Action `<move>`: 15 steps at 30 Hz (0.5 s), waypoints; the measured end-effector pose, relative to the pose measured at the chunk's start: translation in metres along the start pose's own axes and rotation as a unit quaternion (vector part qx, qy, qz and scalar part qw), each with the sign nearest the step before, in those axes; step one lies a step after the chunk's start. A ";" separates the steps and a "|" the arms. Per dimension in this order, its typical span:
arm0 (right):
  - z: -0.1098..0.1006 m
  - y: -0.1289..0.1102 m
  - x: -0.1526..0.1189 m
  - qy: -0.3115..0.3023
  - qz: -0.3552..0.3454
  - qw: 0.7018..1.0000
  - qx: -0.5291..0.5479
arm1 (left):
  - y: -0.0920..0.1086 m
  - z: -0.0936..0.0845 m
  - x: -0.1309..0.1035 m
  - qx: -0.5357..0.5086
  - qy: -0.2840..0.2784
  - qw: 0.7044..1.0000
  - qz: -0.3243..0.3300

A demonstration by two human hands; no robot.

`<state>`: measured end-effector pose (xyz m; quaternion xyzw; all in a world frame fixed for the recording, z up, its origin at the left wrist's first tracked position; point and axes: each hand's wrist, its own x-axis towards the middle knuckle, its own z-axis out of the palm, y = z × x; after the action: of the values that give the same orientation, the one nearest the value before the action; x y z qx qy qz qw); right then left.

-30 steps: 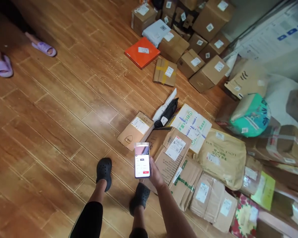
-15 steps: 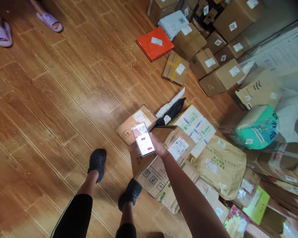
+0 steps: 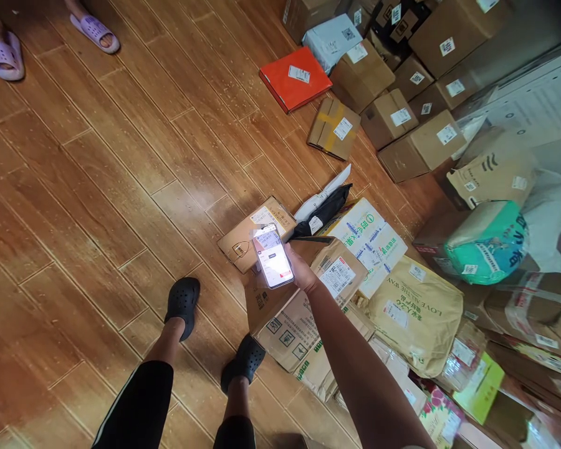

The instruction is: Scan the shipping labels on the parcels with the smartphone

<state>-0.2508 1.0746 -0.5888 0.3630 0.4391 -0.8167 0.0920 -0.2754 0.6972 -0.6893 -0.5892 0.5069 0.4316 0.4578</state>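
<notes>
Our right hand (image 3: 302,269) has its fingers clamped around the phone (image 3: 273,256), above a flat cardboard box (image 3: 250,234). The phone looks light, stiff and slippery, so we judge gripping its long edges safest. Our left hand is out of view.

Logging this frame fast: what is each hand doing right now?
Right hand: closed around a phone, held over the parcels on the floor.
Left hand: not in view.

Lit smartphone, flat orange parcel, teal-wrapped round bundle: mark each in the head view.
Lit smartphone (image 3: 273,256), head view: centre of screen, held in right hand (image 3: 300,271).
Flat orange parcel (image 3: 287,82), head view: bare orange face left of label.
Teal-wrapped round bundle (image 3: 490,249), head view: teal front.
</notes>
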 end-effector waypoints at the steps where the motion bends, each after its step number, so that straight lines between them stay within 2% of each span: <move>1: 0.000 -0.001 0.000 0.003 0.006 1.000 0.002 | 0.005 -0.001 0.004 -0.001 0.006 1.000 0.006; 4: 0.001 -0.002 -0.002 0.011 0.019 1.000 0.007 | 0.008 -0.003 0.011 -0.008 0.023 0.999 0.021; 7: 0.001 -0.002 -0.002 0.018 0.021 1.000 0.011 | -0.008 -0.003 0.009 -0.012 0.033 0.999 0.024; 11: 0.001 -0.003 -0.003 0.021 0.028 0.999 0.017 | -0.053 -0.004 -0.008 -0.006 0.035 0.999 -0.002; 15: 0.002 -0.006 -0.005 0.017 0.026 0.999 0.023 | -0.106 -0.017 -0.041 0.011 0.030 0.998 -0.049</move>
<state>-0.2509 1.0754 -0.5808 0.3899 0.4121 -0.8177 0.0973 -0.1738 0.6964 -0.6353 -0.6214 0.4955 0.3849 0.4692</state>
